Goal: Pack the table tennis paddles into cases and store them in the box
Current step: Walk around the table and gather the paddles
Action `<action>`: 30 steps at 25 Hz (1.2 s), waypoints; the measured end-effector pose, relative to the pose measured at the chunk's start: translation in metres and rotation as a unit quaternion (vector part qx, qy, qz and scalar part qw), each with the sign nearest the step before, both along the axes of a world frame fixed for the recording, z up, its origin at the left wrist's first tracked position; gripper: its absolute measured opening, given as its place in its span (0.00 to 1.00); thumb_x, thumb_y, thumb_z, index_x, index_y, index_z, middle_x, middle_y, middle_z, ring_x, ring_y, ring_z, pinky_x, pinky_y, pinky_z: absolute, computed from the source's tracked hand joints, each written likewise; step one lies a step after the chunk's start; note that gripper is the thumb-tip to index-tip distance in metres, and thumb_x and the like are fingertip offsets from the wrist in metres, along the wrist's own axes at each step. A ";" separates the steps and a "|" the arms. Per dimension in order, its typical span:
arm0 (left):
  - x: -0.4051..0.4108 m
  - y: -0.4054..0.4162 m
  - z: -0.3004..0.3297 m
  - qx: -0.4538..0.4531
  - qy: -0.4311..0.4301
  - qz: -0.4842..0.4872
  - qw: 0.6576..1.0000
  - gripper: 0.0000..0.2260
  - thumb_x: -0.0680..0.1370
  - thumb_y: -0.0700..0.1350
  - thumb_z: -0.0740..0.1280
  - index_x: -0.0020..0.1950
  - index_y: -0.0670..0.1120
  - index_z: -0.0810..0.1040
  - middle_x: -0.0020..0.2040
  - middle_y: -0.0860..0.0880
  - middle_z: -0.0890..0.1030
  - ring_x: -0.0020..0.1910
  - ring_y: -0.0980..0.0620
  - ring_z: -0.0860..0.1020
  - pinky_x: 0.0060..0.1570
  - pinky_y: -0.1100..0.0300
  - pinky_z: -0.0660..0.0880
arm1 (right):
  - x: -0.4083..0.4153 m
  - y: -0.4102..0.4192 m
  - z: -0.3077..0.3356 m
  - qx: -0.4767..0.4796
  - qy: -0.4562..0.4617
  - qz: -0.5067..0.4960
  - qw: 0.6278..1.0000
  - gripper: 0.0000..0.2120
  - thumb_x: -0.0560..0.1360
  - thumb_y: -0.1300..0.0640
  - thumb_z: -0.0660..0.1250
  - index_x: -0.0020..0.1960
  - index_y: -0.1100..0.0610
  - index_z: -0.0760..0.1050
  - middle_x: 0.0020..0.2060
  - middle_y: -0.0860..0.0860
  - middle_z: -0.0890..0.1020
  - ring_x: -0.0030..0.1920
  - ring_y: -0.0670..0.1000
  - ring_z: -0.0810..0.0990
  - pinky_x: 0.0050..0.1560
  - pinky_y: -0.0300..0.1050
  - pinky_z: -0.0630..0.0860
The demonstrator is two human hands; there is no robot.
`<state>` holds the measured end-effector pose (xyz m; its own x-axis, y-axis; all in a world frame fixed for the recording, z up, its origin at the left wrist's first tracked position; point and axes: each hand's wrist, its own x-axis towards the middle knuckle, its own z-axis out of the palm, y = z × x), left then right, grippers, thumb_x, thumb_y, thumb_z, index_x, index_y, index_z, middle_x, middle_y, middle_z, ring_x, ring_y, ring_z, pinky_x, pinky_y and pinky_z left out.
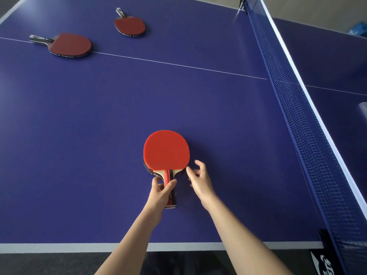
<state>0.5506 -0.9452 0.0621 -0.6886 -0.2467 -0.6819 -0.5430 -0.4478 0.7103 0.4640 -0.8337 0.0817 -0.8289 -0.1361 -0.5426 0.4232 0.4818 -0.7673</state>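
Head view, left to right: two loose paddles (70, 45) (130, 26) lie upper left, well apart from the hands, while the left hand (161, 190) grips the lower-centre stacked paddles (166, 149), handle toward the person, beside the right hand (199, 178), loosely spread, holding nothing.

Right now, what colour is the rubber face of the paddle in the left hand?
Bright red, seen clearly in the head view on the paddle.

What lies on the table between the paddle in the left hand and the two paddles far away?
In the head view, only bare blue table and its white centre line lie between the held paddle and the two far paddles.
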 end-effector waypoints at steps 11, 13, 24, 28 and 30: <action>-0.005 0.016 0.029 -0.065 0.078 -0.174 0.979 0.17 0.77 0.51 0.68 0.62 0.55 0.66 0.50 0.50 0.77 0.48 0.51 0.77 0.45 0.55 0.76 | -0.001 0.035 0.024 -0.179 -0.019 -0.202 0.963 0.20 0.76 0.57 0.68 0.63 0.47 0.64 0.51 0.49 0.79 0.50 0.50 0.81 0.38 0.35 0.78; -0.014 0.030 0.039 -0.063 0.096 -0.197 0.974 0.17 0.77 0.51 0.68 0.63 0.55 0.66 0.51 0.49 0.77 0.49 0.50 0.77 0.48 0.53 0.75 | -0.002 0.052 0.035 -0.182 0.005 -0.225 0.957 0.20 0.76 0.57 0.68 0.62 0.46 0.63 0.50 0.48 0.79 0.50 0.49 0.81 0.37 0.33 0.77; -0.036 0.164 0.107 -0.056 0.194 -0.340 0.919 0.16 0.78 0.51 0.67 0.63 0.54 0.66 0.51 0.51 0.77 0.49 0.51 0.77 0.46 0.58 0.73 | 0.020 0.206 0.110 -0.228 0.147 -0.336 0.902 0.19 0.74 0.59 0.70 0.61 0.49 0.67 0.53 0.54 0.81 0.53 0.51 0.81 0.41 0.37 0.79; -0.023 0.242 0.138 -0.051 0.229 -0.384 0.893 0.16 0.78 0.50 0.67 0.64 0.53 0.67 0.50 0.49 0.77 0.47 0.52 0.77 0.45 0.58 0.72 | 0.052 0.289 0.139 -0.226 0.198 -0.380 0.875 0.20 0.73 0.59 0.70 0.60 0.49 0.67 0.54 0.54 0.81 0.54 0.52 0.81 0.45 0.42 0.79; -0.007 0.293 0.154 -0.046 0.248 -0.408 0.877 0.16 0.78 0.50 0.67 0.63 0.52 0.68 0.48 0.49 0.77 0.44 0.53 0.78 0.42 0.61 0.73 | 0.079 0.341 0.153 -0.230 0.218 -0.403 0.859 0.21 0.73 0.59 0.71 0.61 0.48 0.66 0.52 0.52 0.82 0.54 0.52 0.81 0.47 0.43 0.79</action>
<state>0.5436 -0.6520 0.2158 -0.8681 0.4278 -0.2517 -0.2699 0.0186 0.9627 0.5430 -0.4927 0.2349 -0.8654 0.4598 -0.1991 0.1016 -0.2281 -0.9683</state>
